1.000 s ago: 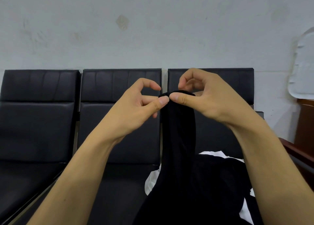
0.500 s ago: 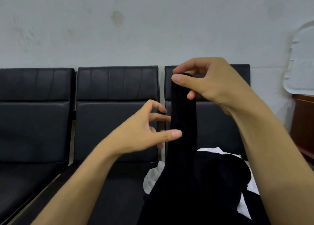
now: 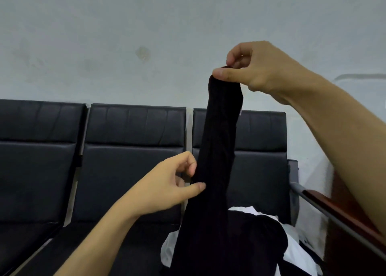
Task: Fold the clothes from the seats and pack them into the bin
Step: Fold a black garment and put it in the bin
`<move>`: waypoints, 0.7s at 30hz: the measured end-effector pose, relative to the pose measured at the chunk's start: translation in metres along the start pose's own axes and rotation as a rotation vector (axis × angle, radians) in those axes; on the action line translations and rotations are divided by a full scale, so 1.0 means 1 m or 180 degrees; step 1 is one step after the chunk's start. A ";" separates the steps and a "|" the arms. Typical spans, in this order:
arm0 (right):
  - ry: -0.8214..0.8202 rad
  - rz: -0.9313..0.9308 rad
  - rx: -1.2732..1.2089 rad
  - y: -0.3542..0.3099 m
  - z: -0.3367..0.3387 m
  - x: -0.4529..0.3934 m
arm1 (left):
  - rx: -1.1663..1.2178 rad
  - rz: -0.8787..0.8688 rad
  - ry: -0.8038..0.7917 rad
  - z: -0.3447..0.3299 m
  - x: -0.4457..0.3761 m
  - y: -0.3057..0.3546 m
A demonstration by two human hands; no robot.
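Observation:
A long black garment [image 3: 219,150] hangs stretched upward in front of the right seat. My right hand [image 3: 257,71] pinches its top end high against the wall. Lower down, my left hand [image 3: 167,188] pinches the garment's left edge between thumb and fingers. The garment's lower part spreads over a pile of black and white clothes [image 3: 292,252] on the right seat. No bin is in view.
A row of three black padded seats [image 3: 125,161] stands against a pale wall. A dark red wooden armrest on a grey metal bar [image 3: 338,215] runs along the right side.
My right hand has lifted the garment's top end well above the seat backs. My left hand let go of the top, dropped and took the garment's left edge lower down.

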State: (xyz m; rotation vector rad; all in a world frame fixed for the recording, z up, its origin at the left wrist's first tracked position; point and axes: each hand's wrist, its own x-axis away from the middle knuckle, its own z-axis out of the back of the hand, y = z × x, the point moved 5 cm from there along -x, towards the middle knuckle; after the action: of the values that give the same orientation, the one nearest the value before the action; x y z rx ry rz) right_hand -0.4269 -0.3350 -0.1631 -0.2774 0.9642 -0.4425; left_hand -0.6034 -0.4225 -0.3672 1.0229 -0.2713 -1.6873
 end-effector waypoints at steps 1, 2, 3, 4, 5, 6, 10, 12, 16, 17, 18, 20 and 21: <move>-0.0067 -0.0061 -0.0040 0.001 0.004 -0.002 | 0.0004 -0.0032 0.0045 0.003 0.001 0.001; -0.0129 -0.0122 -0.0075 0.001 0.007 -0.003 | -0.0034 -0.0065 0.0054 0.006 0.003 0.003; -0.0172 -0.0186 -0.0120 0.002 0.010 -0.004 | -0.0095 -0.0102 0.0006 0.009 0.004 0.004; -0.0199 -0.0265 -0.0185 0.004 0.013 -0.004 | -0.0135 -0.0144 -0.0078 0.011 0.006 0.005; -0.0220 -0.0349 -0.0275 0.005 0.016 -0.004 | -0.0148 -0.0183 -0.0164 0.012 0.007 0.007; -0.0233 -0.0448 -0.0377 0.008 0.018 -0.004 | -0.0172 -0.0211 -0.0240 0.014 0.009 0.008; -0.0222 -0.0802 -0.0652 0.018 0.020 -0.004 | -0.0468 -0.0020 -0.0570 0.002 0.014 0.011; -0.0185 -0.0888 -0.0645 0.020 0.022 -0.007 | -0.0661 0.0177 -0.0677 -0.006 0.015 0.008; 0.0195 -0.0895 -0.0613 0.011 0.031 -0.017 | -0.1085 0.0254 -0.0915 -0.019 0.015 0.006; 0.0293 -0.0856 -0.0589 0.006 0.033 -0.020 | -0.1166 0.0240 -0.0929 -0.020 0.015 0.007; 0.0373 -0.0802 -0.0548 0.001 0.036 -0.023 | -0.1259 0.0225 -0.0911 -0.021 0.015 0.008; 0.0505 -0.0687 -0.0439 -0.009 0.041 -0.028 | -0.1485 0.0246 -0.0819 -0.018 0.013 0.006; 0.0554 -0.0641 -0.0380 -0.013 0.043 -0.030 | -0.1553 0.0275 -0.0771 -0.015 0.013 0.006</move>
State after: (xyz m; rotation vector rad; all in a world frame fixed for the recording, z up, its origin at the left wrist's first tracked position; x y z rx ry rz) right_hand -0.4089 -0.3311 -0.1127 -0.4522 1.1399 -0.6016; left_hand -0.5889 -0.4311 -0.3791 0.4414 -0.0504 -1.6854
